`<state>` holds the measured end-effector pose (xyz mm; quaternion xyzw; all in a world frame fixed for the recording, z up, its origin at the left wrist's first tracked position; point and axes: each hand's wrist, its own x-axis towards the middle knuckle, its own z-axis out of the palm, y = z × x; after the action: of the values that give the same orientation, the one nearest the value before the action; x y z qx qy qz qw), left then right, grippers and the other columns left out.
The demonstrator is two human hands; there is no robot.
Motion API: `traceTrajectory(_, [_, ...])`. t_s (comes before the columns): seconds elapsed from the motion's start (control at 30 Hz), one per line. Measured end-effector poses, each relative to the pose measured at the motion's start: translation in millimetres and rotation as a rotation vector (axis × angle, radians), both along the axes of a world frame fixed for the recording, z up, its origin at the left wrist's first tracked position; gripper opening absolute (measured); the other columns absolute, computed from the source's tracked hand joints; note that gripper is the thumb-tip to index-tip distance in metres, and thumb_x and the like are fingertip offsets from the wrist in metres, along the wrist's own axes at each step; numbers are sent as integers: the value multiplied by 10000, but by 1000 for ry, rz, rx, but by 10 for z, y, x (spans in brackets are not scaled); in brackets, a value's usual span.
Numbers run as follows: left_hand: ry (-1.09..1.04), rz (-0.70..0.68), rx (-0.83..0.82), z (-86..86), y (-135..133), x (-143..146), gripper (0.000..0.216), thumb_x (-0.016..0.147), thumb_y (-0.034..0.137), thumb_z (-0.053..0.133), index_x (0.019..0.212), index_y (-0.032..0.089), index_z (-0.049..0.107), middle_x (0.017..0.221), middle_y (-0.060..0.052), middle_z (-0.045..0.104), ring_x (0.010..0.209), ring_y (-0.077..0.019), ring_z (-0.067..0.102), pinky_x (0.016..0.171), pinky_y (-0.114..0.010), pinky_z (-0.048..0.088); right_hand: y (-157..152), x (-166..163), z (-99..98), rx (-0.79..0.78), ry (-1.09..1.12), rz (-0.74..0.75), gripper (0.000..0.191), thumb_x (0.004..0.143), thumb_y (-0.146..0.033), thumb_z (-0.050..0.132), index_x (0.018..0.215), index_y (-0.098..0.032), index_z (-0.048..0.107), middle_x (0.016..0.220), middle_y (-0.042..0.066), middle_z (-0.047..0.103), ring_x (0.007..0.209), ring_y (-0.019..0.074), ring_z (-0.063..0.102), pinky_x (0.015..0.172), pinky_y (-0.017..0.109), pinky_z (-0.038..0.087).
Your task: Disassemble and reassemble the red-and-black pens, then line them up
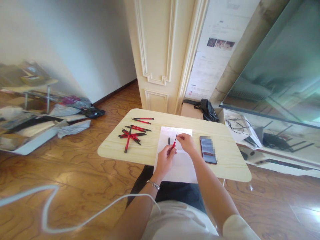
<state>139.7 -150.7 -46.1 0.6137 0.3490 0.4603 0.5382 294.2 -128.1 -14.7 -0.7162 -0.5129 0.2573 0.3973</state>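
Note:
My left hand (165, 159) is closed around the red barrel of a pen (174, 144) over a white sheet of paper (178, 166). My right hand (186, 142) pinches the pen's thin black upper end, and the two hands almost touch. A small black pen part (169, 140) lies on the paper just left of the hands. A pile of several red-and-black pens (132, 134) lies on the left part of the light wooden table (147, 148).
A dark phone (208, 150) lies on the table right of the paper. A white cable (50, 213) loops across the wooden floor near me. Clutter and clothes sit at far left (37, 113). A black bag (207, 110) rests behind the table.

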Motion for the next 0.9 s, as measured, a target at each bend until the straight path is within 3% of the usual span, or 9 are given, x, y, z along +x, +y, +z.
traceTrajectory(0.1, [-11,-8,-7,13,2,-9,318,873,428,538,1043,168,606,902,-75,687,829,-189,672,763,-300,517,124,-67,-50,-202,-269,-31,171,785,-331,589,820,-206,700,882,63,712,873,196,637,760,280,441])
traceTrajectory(0.2, [-18,-6,-16,18,4,-14,310,867,430,546,1027,173,613,917,-75,690,839,-191,672,773,-303,516,189,-167,-22,-350,-390,-59,232,770,-410,604,867,-227,710,934,94,711,904,250,646,737,315,452])
traceTrajectory(0.47, [-38,-3,-18,1,6,5,325,864,443,545,1032,172,613,952,-83,691,828,-186,671,774,-306,519,185,-210,7,-411,-501,-2,228,803,-320,561,894,-166,702,1004,172,687,931,271,645,741,330,457])
traceTrajectory(0.57, [-36,1,-27,0,6,2,326,865,439,546,1038,171,612,936,-81,690,833,-187,671,772,-303,518,135,-100,-56,-252,-335,-18,199,807,-276,531,861,-166,688,915,120,698,880,219,636,732,300,446])
traceTrajectory(0.67, [-26,-11,-36,-5,5,1,323,868,434,543,1049,174,608,917,-75,686,831,-184,670,774,-299,516,64,22,-24,-64,69,-22,241,788,-300,531,920,-156,672,814,62,685,748,160,613,646,256,437])
traceTrajectory(0.77, [-19,-6,-39,-14,4,3,327,859,437,554,1048,175,613,913,-72,686,820,-178,667,775,-297,515,-7,70,149,107,466,-35,325,753,-388,583,979,-165,653,842,44,674,698,124,589,580,219,407])
traceTrajectory(0.9, [2,9,-32,-24,5,3,331,857,436,557,1048,172,616,899,-71,686,813,-179,661,774,-302,515,-55,15,411,226,700,-48,362,693,-462,669,923,-183,645,889,52,679,714,113,585,584,207,397])
